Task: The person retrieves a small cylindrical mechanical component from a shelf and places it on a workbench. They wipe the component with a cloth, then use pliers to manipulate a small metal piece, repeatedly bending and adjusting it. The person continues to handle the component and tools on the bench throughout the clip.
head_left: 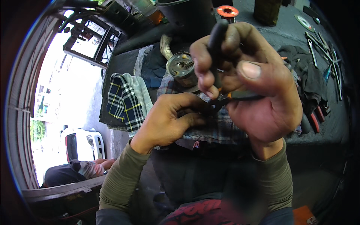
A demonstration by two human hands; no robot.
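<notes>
My right hand [268,88] is wrapped around a pair of pliers [216,47] with black handles and orange near the pivot. One handle stands up between the fingers; the other lies against the palm. The dark jaws point down toward my left hand [165,118], whose thumb and fingers are pinched together right beside them. Whatever small piece those fingertips hold is too dark and covered to make out. Just beyond, a round metal motor-like housing [181,69] with a coil spring on its top face rests on a plaid cloth [227,129].
A navy and yellow checked cloth [125,99] lies at the left table edge. Wrenches [312,52], dark rags [305,75] and red-handled pliers [314,122] are on the right. A red-topped spool [227,11] and a black bucket [187,18] stand behind. Another person [71,172] sits at lower left.
</notes>
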